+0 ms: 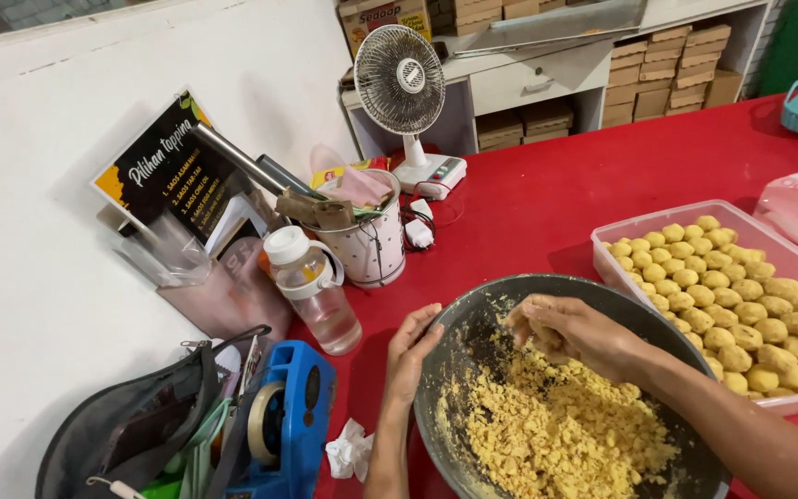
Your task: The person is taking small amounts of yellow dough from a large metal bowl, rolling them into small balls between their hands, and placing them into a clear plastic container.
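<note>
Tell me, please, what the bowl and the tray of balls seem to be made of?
The bowl looks like metal with a dull grey finish: its thin rim and inner wall show a soft sheen. The tray looks like clear, slightly frosted plastic, since the red table shows through its walls. The left hand steadies the bowl's rim.

Bright, even overhead indoor light; soft shadows fall beside the fan (401,81) and bottle (316,291) on the red table (547,199) (mild sheen). Wide-angle bending at edges; far shelves (602,83) perhaps slightly soft.
</note>
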